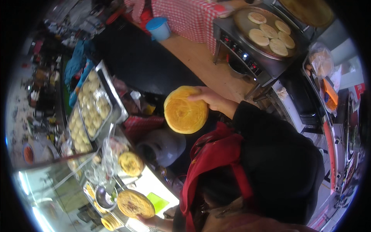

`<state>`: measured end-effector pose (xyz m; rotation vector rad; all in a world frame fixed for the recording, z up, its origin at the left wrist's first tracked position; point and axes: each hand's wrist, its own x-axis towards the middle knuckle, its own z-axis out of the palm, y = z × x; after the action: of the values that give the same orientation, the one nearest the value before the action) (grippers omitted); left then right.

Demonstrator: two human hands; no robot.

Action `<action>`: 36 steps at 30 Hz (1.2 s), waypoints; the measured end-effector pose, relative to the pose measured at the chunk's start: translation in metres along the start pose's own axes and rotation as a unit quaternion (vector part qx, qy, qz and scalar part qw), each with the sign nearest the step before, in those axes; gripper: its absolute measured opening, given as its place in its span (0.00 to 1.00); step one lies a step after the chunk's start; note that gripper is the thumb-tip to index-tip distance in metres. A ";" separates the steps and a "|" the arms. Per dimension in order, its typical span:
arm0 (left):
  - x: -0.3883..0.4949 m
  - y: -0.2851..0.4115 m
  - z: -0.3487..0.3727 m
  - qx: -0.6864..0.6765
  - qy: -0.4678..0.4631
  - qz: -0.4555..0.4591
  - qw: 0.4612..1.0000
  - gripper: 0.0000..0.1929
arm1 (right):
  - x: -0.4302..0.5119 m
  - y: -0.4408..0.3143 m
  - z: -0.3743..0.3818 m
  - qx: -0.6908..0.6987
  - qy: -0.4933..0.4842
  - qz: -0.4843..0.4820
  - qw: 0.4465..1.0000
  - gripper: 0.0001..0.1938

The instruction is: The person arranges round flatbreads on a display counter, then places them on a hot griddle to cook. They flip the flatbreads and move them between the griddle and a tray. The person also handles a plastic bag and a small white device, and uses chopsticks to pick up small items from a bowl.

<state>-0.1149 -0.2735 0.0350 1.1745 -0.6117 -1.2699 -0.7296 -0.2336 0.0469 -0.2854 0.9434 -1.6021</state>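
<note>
My right hand [213, 98] grips the edge of a round golden flatbread [185, 111], thumb on its upper face. It is held up in front of my red apron [213, 153]. Lower down, my left hand [149, 221] has hold of another round flatbread [135, 204], browned with a darker patch in its middle. Beside that bread are a metal bowl [101, 198] with something green in it and a bright green sheet [157, 202] on the lit white counter [156, 182]. A speckled flatbread [131, 163] lies farther along the counter, near clear plastic bags [105, 158].
Trays of pale dough balls [94, 107] under plastic film stand at the left. At upper right, several flatbreads [268, 31] lie on a round electric griddle [243, 26] with a raised lid [308, 11]. A lidded blue bucket [158, 28] is by a red checked cloth [185, 21].
</note>
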 end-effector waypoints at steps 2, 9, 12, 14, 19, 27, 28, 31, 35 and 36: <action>0.019 -0.031 0.092 -0.009 -0.069 -0.029 0.997 0.28 | 0.001 -0.028 -0.054 0.056 0.060 -0.018 0.996 0.21; 0.046 -0.186 0.417 -0.043 -0.294 -0.203 0.933 0.31 | 0.029 -0.142 -0.202 0.070 0.187 -0.137 0.970 0.24; 0.044 -0.240 0.522 -0.036 -0.353 -0.292 0.888 0.29 | 0.040 -0.188 -0.249 0.063 0.265 -0.172 0.947 0.24; 0.050 -0.270 0.585 -0.002 -0.367 -0.348 0.863 0.27 | 0.044 -0.205 -0.269 0.094 0.288 -0.209 0.930 0.26; 0.050 -0.345 0.736 0.127 -0.499 -0.349 0.783 0.25 | 0.053 -0.231 -0.304 0.111 0.399 -0.283 0.865 0.25; -0.034 -0.427 0.963 0.157 -0.632 -0.398 0.646 0.23 | 0.024 -0.333 -0.388 -0.046 0.672 -0.321 0.666 0.24; -0.048 -0.438 0.979 0.169 -0.642 -0.391 0.638 0.23 | 0.017 -0.352 -0.407 -0.073 0.711 -0.329 0.617 0.23; -0.093 -0.472 1.012 0.192 -0.660 -0.384 0.616 0.24 | 0.003 -0.406 -0.465 -0.084 0.673 -0.438 0.590 0.23; -0.150 -0.505 1.050 0.219 -0.668 -0.368 0.608 0.23 | 0.016 -0.483 -0.554 0.000 0.721 -0.421 0.551 0.23; -0.162 -0.511 1.057 0.224 -0.668 -0.370 0.606 0.23 | 0.023 -0.498 -0.576 0.023 0.712 -0.430 0.554 0.23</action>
<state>-1.2910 -0.4056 -0.0282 0.5993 -1.7143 -2.8662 -1.4627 -0.0278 0.0195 0.9899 2.1776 -2.7654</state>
